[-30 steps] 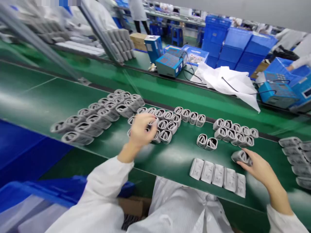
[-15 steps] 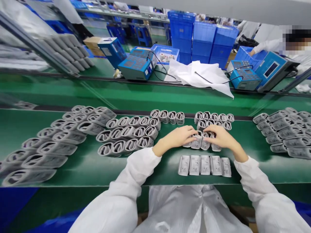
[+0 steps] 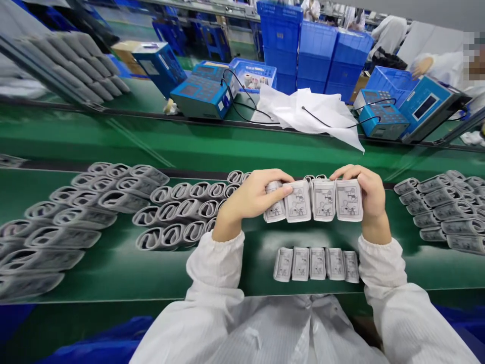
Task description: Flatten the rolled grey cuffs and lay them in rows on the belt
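A side-by-side row of several rolled grey cuffs (image 3: 298,202), printed with line drawings, is held up above the green bench between my hands. My left hand (image 3: 255,197) closes on the row's left end, its thumb across the front and fingers over the top. The right end is gripped by my right hand (image 3: 366,194), with the fingers curled over the top and side. Below them, another row of printed cuffs (image 3: 317,264) lies flat near the bench's front edge. Tops of further rolled cuffs (image 3: 317,177) peek out behind the held row, mostly hidden.
Rolled cuffs (image 3: 182,210) stand in rows to my left, with larger stacks (image 3: 81,217) farther left and others (image 3: 447,207) at right. Beyond the green ledge are blue instruments (image 3: 202,91) with cables, a white sheet (image 3: 299,108) and blue crates (image 3: 280,50). A co-worker's hand (image 3: 422,65) shows behind.
Both hands have lifted the row of cuffs off the bench toward me and turned it, so the printed faces now show. The view has shifted slightly.
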{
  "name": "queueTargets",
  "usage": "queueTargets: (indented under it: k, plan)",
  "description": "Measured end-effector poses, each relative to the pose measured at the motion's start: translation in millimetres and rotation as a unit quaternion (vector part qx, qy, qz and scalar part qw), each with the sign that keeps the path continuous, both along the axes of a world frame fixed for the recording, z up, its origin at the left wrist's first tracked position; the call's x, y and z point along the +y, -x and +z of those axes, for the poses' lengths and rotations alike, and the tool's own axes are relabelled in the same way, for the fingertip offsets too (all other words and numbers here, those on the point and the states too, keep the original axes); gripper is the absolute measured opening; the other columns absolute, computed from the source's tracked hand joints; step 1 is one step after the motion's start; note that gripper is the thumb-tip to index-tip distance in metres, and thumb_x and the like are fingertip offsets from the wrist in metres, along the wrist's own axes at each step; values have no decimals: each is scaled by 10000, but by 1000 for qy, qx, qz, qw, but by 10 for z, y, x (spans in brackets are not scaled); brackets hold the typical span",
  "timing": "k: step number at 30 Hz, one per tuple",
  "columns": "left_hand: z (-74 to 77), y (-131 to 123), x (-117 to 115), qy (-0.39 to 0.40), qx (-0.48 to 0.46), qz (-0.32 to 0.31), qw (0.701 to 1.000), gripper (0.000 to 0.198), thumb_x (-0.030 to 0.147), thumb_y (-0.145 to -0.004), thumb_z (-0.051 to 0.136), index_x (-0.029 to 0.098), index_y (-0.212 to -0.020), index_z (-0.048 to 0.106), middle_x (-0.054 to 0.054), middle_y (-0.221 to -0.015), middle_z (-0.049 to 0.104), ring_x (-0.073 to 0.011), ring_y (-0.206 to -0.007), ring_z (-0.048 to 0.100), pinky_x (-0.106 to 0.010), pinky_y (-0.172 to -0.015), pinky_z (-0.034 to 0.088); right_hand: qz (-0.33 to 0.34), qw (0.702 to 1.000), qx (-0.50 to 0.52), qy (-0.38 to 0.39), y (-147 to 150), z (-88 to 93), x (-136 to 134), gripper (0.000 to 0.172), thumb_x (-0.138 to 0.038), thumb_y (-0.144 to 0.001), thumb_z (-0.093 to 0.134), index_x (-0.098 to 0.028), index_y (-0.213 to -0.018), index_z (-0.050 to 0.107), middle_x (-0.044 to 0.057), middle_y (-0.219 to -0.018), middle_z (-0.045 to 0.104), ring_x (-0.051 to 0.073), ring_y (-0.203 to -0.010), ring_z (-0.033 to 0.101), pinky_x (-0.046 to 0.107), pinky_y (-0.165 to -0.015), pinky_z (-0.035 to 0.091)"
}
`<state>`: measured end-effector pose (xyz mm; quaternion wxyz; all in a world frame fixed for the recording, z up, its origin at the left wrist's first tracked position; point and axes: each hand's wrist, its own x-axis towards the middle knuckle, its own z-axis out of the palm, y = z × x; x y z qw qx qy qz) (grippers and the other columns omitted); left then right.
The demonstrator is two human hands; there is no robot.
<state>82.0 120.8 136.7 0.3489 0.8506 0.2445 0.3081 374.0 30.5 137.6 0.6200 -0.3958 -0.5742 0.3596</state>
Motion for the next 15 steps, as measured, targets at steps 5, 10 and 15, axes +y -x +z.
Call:
queueTargets:
  k: [5, 10, 15]
  plan:
    - [30, 51, 9, 7, -13, -11, 1000, 354, 492, -1063, 660, 195, -1091, 850, -72, -1060, 872, -239, -930, 798, -336, -867, 613, 0, 998, 40, 42, 35, -59, 43, 391, -550, -979, 672, -244, -735, 670, 99, -929, 846, 278, -814, 734, 457, -827, 597]
    - [52, 49, -1, 14, -8, -3, 1000, 375, 523, -1062, 651, 206, -1073, 850, -72, -1063, 876, -247, -935, 804, -346, -871, 620, -21, 998, 60, 28, 130, -86, 32, 495, -640, -1026, 611, -263, -706, 620, 80, -871, 810, 265, -782, 703, 445, -795, 572]
    - [55, 59, -3, 14, -3, 4, 1000, 400, 547, -1055, 647, 206, -1077, 856, -74, -1069, 880, -253, -940, 804, -359, -882, 625, -19, 997, 73, 19, 170, -58, 18, 539, -680, -1028, 597, -271, -678, 602, 78, -830, 772, 269, -773, 688, 462, -798, 584]
